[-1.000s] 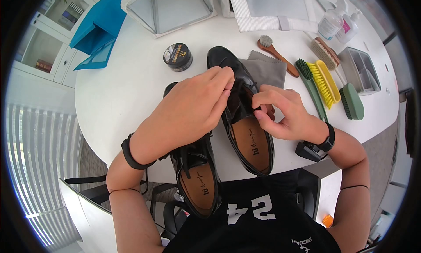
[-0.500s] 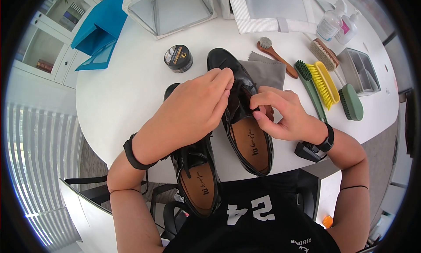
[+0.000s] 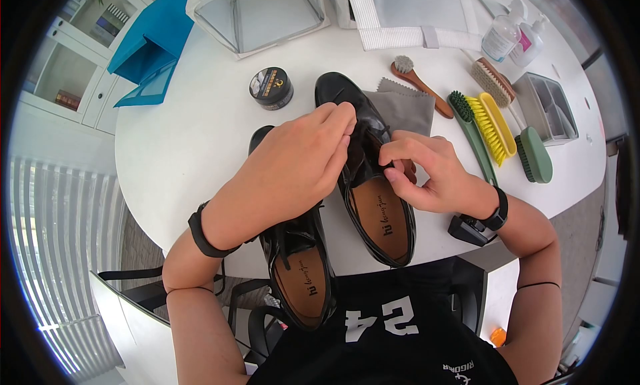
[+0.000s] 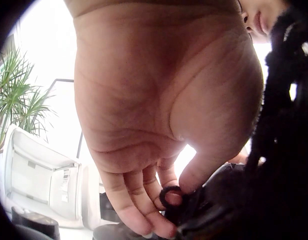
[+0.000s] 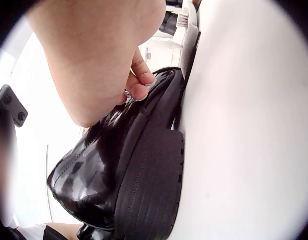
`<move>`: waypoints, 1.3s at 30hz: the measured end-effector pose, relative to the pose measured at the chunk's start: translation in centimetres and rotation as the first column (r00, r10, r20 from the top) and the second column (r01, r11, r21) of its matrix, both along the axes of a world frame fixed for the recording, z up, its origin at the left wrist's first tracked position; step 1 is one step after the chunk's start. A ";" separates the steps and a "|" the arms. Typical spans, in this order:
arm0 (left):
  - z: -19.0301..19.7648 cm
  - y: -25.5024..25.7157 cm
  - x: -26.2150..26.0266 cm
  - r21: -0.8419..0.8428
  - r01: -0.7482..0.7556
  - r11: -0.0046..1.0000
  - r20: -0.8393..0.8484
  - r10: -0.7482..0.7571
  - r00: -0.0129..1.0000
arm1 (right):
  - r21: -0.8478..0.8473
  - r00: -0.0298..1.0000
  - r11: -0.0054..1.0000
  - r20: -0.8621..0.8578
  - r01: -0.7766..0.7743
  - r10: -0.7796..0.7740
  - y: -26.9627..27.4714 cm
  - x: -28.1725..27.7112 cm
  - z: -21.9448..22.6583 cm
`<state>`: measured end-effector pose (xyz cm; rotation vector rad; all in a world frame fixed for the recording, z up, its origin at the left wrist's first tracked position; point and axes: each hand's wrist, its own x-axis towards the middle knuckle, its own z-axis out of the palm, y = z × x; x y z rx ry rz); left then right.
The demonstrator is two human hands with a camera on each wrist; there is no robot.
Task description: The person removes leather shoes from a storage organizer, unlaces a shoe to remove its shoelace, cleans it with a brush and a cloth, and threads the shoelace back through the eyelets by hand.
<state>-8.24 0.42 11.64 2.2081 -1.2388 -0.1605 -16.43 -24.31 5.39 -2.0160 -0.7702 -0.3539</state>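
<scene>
A pair of glossy black lace-up shoes with tan insoles is before me, the right shoe (image 3: 380,212) on the table and the left shoe (image 3: 300,272) partly under my left forearm. My left hand (image 3: 293,158) is over the right shoe's lacing. Its thumb and fingers pinch a black shoelace (image 4: 170,196), which makes a small loop at the fingertips in the left wrist view. My right hand (image 3: 430,172) is at the same shoe's opening, index finger and thumb pinching at the lace; its other fingers are curled in. The right wrist view shows the heel and thick sole from outside.
A round polish tin (image 3: 271,88) stands beyond the shoes. Behind the right shoe lie a grey cloth (image 3: 407,108) and a wooden-handled brush (image 3: 423,85). Farther right are a yellow brush (image 3: 493,128), green brushes, a clear box (image 3: 547,108) and bottles. White bins (image 3: 260,18) stand at the back.
Both hands stay at the right shoe's lacing in nearly the same pose. The view has shifted only slightly.
</scene>
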 end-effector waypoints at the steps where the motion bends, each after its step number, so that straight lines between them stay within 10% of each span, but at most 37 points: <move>1: 0.0 0.0 0.0 0.000 0.000 1.000 0.000 0.000 1.000 | 0.000 1.000 1.000 0.000 0.000 0.000 0.0 0.0 0.0; 39: -0.3 -0.3 -0.5 -0.003 -0.026 1.000 0.041 0.026 0.999 | -0.003 1.000 1.000 -0.026 0.003 -0.003 0.0 -0.1 0.2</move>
